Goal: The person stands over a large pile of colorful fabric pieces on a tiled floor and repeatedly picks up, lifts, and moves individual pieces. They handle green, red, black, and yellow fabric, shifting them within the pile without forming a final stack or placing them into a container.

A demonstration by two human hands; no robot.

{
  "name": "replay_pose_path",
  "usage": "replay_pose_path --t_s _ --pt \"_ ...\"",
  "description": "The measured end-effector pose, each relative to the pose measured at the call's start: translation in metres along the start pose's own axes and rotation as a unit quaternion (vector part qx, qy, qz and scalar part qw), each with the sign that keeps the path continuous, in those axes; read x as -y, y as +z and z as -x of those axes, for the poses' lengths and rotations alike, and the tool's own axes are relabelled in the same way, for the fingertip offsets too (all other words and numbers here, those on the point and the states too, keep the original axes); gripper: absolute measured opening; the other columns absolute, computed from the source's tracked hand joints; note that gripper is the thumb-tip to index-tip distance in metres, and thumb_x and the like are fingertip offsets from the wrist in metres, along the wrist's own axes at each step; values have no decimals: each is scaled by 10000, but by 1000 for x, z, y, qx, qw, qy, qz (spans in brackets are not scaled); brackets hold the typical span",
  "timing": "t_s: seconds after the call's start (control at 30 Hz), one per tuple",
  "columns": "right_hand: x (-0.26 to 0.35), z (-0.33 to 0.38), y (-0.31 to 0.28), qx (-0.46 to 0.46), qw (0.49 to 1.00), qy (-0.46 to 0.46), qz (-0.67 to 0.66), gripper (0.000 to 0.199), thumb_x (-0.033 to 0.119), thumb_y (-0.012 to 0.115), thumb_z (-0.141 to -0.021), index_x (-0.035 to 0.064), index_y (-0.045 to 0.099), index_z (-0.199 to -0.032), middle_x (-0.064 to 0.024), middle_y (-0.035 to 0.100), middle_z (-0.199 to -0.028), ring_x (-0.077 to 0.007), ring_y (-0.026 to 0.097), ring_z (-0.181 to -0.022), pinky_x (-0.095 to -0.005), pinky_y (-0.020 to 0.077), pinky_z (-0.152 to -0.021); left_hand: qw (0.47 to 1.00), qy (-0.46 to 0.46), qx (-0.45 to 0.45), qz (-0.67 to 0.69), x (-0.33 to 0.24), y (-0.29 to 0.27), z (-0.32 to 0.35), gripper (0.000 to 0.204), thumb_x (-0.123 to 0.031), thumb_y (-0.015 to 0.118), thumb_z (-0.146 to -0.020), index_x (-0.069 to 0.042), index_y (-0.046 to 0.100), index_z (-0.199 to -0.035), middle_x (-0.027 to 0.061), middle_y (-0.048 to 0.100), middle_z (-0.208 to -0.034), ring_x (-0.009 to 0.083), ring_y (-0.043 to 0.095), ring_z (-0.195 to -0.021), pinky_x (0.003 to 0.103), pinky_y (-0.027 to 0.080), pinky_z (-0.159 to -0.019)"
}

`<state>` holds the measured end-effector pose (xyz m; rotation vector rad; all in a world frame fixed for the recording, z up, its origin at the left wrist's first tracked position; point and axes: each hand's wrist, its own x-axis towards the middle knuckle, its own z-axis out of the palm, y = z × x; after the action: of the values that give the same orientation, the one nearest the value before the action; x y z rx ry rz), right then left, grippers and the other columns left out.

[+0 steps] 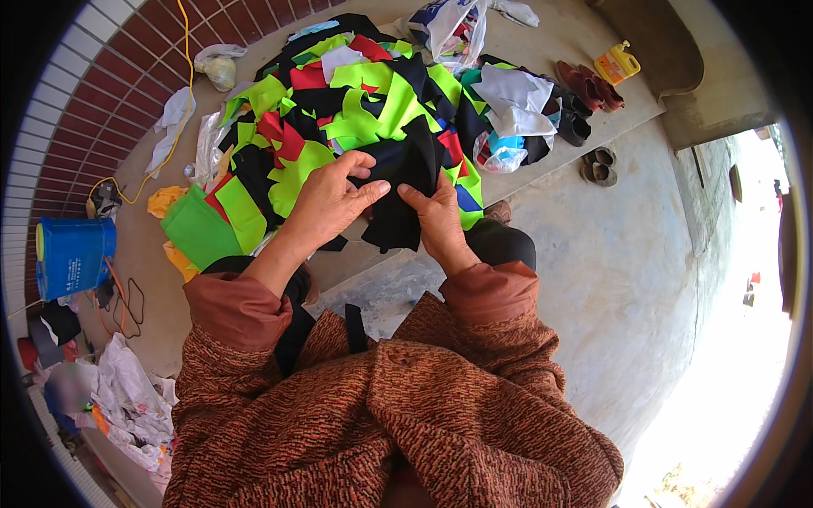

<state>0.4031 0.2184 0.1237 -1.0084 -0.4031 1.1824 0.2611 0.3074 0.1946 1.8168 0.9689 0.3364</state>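
A piece of black cloth [394, 212] hangs in front of me, over the near edge of a heap of fabric scraps [373, 102] in lime green, red, black and blue. My right hand [440, 216] pinches its right side between thumb and fingers. Beside its left edge is my left hand [334, 199], with the thumb and curved fingers apart and nothing visible between them. Whether those fingertips touch the cloth is unclear. Part of the cloth's upper edge blends into the dark scraps behind it.
A blue container [74, 258] stands at the left, near a yellow cord [188, 76] along the tiled wall. White plastic bags [449, 30], dark red shoes [584, 85] and a yellow jug [616, 63] sit at the far right. White sheeting [127, 394] lies at the lower left.
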Motion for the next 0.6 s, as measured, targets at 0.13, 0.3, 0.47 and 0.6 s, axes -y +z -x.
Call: replay_pose_path --t_s 0.13,0.3,0.47,0.6 --pt "-1 1 1 2 1000 8 -10 356 -61 584 -806 30 523 -1145 -60 612 -1043 -151 597 -897 -284 501 -768 994 5 88 -58 -3 2 0 408 -259 664 -835 6 541 -1120 132 621 -1005 130 606 -709 285 489 -657" --pt "21 -3 -8 -49 997 3 -59 334 -75 566 -813 31 536 -1129 -62 627 -1013 -160 614 -875 -293 508 -769 991 35 113 -64 -6 -2 5 367 -204 658 -836 16 533 -1101 130 626 -957 134 603 -689 275 479 -626" --pt "51 -22 -36 -88 995 -26 -31 365 -93 576 -792 17 530 -1137 -84 627 -1054 -198 620 -914 -320 513 -819 982 72 140 -100 -16 -8 16 348 -204 660 -824 -13 536 -1088 109 622 -928 191 609 -705 308 480 -653" --pt "85 -63 -100 -123 989 -61 57 349 -90 589 -785 23 547 -1112 -82 636 -1010 -199 627 -868 -319 524 -776 953 152 165 -201 -19 -8 23 401 -246 654 -814 -46 503 -1127 144 593 -1004 300 597 -850 391 474 -721"
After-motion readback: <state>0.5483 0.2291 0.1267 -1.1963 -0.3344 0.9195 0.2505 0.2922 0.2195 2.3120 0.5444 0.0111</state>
